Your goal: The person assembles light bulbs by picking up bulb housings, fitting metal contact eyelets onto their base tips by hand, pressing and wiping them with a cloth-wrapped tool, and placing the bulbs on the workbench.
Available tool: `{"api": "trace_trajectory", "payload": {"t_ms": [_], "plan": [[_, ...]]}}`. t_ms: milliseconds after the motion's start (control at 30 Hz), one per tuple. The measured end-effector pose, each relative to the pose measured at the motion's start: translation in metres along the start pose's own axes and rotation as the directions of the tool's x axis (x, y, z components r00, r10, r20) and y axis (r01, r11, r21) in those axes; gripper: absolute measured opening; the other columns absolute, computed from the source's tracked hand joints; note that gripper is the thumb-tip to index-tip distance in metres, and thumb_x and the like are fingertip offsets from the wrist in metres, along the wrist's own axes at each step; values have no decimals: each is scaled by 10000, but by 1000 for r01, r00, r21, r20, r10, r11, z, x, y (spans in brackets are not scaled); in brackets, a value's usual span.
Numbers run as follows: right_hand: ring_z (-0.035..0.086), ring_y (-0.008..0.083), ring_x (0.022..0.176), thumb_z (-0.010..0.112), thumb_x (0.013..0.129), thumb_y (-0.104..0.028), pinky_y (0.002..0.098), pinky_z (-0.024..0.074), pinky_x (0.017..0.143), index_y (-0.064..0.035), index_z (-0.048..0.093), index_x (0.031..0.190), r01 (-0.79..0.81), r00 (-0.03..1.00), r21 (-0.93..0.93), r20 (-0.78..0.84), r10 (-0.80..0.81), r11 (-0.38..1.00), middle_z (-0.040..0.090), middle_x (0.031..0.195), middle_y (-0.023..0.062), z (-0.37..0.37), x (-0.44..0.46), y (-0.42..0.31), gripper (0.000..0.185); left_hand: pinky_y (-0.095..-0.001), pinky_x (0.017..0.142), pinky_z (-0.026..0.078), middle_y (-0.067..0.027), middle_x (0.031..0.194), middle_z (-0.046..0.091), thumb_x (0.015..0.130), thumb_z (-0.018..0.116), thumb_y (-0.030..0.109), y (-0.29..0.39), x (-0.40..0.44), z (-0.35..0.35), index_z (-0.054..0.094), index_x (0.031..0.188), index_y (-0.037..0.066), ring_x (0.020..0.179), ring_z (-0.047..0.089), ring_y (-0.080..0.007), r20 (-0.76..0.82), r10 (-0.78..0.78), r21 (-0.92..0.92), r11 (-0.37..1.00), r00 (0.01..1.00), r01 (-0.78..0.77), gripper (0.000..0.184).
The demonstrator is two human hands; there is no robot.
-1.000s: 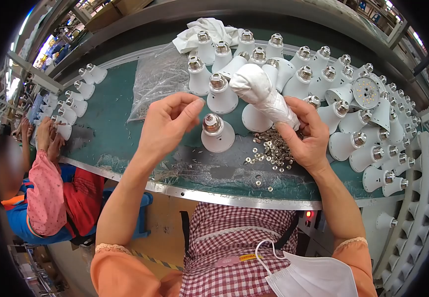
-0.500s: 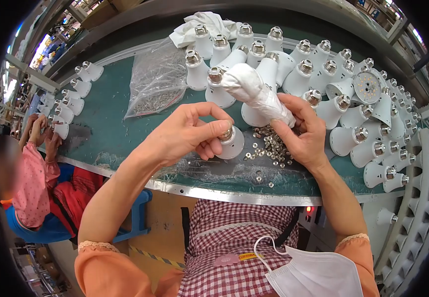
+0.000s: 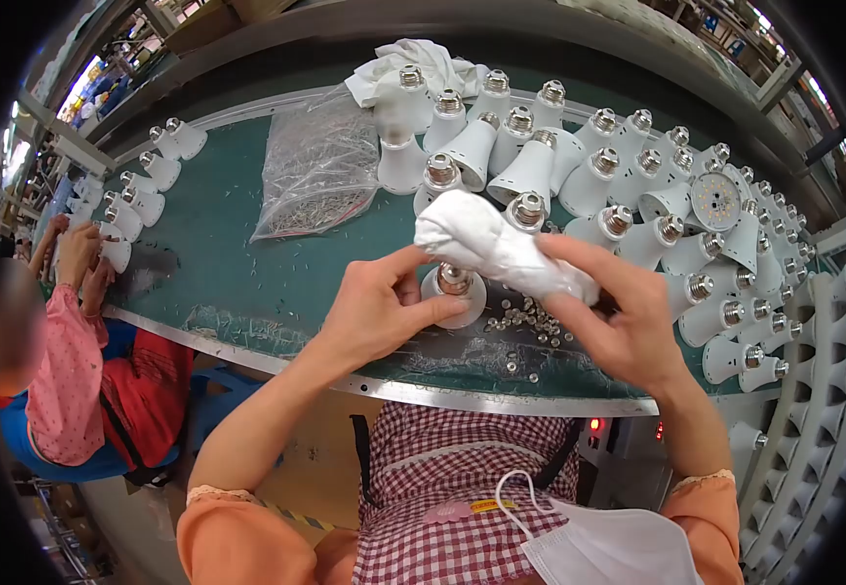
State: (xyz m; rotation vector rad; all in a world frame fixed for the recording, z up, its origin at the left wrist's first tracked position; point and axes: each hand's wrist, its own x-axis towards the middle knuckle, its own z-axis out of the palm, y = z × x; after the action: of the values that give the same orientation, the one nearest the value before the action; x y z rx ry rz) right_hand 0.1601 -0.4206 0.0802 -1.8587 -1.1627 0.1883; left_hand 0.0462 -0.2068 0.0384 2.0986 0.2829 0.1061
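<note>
My left hand (image 3: pixel 376 304) is closed around a white bulb housing (image 3: pixel 473 296) that stands on the table with its metal screw cap up. Thumb and fingers grip it near the cap. In my right hand (image 3: pixel 628 314) is a tool wrapped in white cloth (image 3: pixel 496 249), its thick end slanting up to the left just over the cap. What lies under the wrapping is hidden, and I cannot tell whether it touches the cap. Beside the bulb is a pile of small metal contacts (image 3: pixel 540 327).
Many white bulb housings (image 3: pixel 593 180) stand and lie across the back and right. A clear plastic bag (image 3: pixel 311 161) of small metal pieces lies at back left, near a white cloth (image 3: pixel 413 54). Another person in a pink sleeve (image 3: pixel 67 390) works at the far left.
The wrapped tool has come down and left, from raised and slanting to lower over the bulb. My left hand has shifted from pinching the cap's top to gripping lower at its side.
</note>
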Motion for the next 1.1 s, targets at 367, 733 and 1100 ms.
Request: {"api": "trace_trajectory", "payload": {"t_ms": [367, 733, 1100], "plan": [[565, 182, 574, 665, 728, -40, 281, 465, 532, -105, 615, 1108, 20, 998, -272, -48, -34, 962, 624, 795, 110, -26, -4, -22, 389, -228, 452, 334, 18, 532, 472, 689, 758, 174, 2, -2, -4, 643, 1001, 49, 487, 396, -47, -109, 52, -64, 996, 993, -59, 356], [579, 208, 765, 612, 739, 20, 274, 456, 637, -14, 566, 1134, -407, 859, -218, -421, 291, 887, 607, 986, 142, -14, -141, 49, 399, -313, 615, 429, -84, 680, 548, 675, 689, 7, -67, -72, -21, 644, 852, 28, 692, 529, -232, -583, 386, 425, 895, 715, -137, 185], [466, 329, 1027, 585, 724, 56, 374, 387, 857, -30, 601, 1054, -238, 879, -491, -475, -28, 838, 454, 1159, 208, 7, -104, 29, 341, -314, 603, 429, -85, 675, 573, 664, 691, -2, -70, -69, -17, 643, 776, 26, 660, 526, -231, -651, 466, 429, 877, 599, -216, 125]]}}
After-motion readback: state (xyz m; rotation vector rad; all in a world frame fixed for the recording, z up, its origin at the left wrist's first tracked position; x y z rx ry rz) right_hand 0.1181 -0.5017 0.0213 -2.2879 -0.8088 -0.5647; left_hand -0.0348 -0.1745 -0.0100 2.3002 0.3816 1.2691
